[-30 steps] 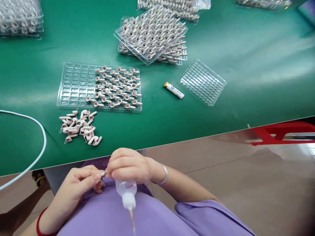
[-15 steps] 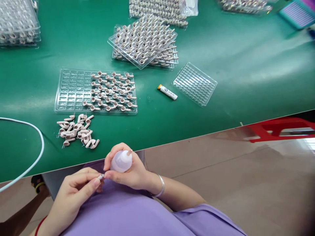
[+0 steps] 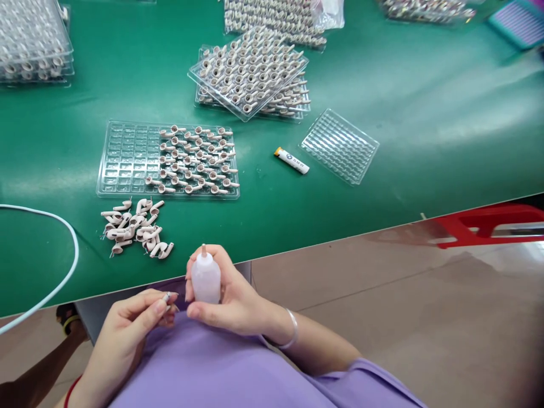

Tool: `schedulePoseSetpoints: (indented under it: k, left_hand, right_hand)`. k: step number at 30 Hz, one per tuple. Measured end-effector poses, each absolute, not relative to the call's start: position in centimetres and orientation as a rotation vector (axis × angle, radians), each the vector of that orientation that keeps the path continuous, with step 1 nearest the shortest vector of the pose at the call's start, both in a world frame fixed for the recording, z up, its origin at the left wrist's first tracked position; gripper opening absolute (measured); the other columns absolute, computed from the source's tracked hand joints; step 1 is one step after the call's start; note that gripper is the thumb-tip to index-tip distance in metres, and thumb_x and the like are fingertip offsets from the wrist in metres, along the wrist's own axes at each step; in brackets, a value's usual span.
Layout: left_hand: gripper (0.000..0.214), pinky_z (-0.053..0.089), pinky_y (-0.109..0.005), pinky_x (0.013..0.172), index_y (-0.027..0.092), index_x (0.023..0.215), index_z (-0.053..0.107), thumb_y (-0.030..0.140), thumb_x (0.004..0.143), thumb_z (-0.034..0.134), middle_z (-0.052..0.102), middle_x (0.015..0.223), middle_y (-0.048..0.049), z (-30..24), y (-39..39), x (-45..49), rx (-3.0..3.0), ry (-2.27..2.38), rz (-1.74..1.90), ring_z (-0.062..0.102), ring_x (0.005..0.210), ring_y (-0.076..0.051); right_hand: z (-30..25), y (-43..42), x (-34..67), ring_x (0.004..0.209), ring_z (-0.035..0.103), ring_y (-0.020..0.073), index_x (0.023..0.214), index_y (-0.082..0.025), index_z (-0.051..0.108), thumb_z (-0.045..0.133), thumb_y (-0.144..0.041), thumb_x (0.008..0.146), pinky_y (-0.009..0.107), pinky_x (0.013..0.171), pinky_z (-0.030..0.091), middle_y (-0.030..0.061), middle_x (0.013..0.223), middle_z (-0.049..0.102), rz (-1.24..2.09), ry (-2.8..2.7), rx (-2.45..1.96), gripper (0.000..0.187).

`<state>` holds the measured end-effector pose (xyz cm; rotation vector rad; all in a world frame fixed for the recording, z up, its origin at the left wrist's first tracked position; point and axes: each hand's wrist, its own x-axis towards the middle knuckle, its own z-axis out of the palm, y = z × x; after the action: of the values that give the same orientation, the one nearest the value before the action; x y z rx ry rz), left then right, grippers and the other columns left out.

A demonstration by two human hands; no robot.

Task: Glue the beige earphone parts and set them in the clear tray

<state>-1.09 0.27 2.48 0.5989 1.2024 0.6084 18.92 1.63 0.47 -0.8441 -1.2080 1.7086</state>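
My left hand (image 3: 131,326) pinches a small whitish earbud shell (image 3: 167,297) between thumb and fingers; most of the piece is hidden. In my right hand (image 3: 242,309) is a translucent squeeze bottle (image 3: 206,280), its thin brownish nozzle pointing up and away from me. The two hands are apart over my lap, just off the table edge. Beyond them, a loose pile of earbud shells (image 3: 136,225) with thin wires lies on the green table (image 3: 238,226). Behind the pile, a clear compartment tray (image 3: 127,158) carries rows of shells on its right side.
Stacked filled trays (image 3: 250,73) stand further back, another stack (image 3: 32,48) at far left. A white tube with an orange end (image 3: 291,160) lies near a small clear tray (image 3: 340,146). A white cable (image 3: 70,238) curves at left; a red stool (image 3: 488,224) is at right.
My right hand has drawn slightly away from the left, and the squeeze bottle has turned from leaning right to nearly upright. The left hand keeps its pinch on the shell.
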Motion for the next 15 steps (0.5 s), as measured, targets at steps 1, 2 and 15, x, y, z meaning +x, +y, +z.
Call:
schedulePoseSetpoints:
  k: [1,2,15]
  left_hand:
    - [0.025,0.053,-0.023,0.067,0.022,0.081,0.08,0.042,0.067,0.082,0.075,0.08,-0.006,2.3,0.1,-1.1,0.528,1.254,0.641,0.065,0.071,-0.015]
    - [0.027,0.055,-0.024,0.068,0.022,0.08,0.08,0.042,0.063,0.084,0.077,0.083,-0.0071,2.2,0.0,-1.1,0.472,1.305,0.674,0.067,0.073,-0.016]
    - [0.03,0.06,-0.028,0.068,0.018,0.088,0.079,0.04,0.067,0.082,0.078,0.082,-0.0077,0.2,-0.1,-2.6,0.656,1.542,0.787,0.071,0.071,-0.019]
  right_hand:
    - [0.7,1.6,19.4,0.072,0.058,0.0097,0.118,-0.025,0.033,0.072,-0.024,0.079,0.022,0.063,0.051,0.0006,0.094,0.056,1.645,-1.325,-0.915,0.055]
    - [0.8,1.5,19.9,0.078,0.058,0.0107,0.122,-0.024,0.032,0.069,-0.02,0.08,0.023,0.066,0.051,0.0035,0.1,0.056,1.545,-1.446,-0.993,0.056]
    - [-0.5,1.7,20.3,0.063,0.054,0.0148,0.126,-0.019,0.05,0.066,-0.028,0.081,0.027,0.059,0.048,0.006,0.088,0.068,0.736,-1.802,-0.914,0.048]
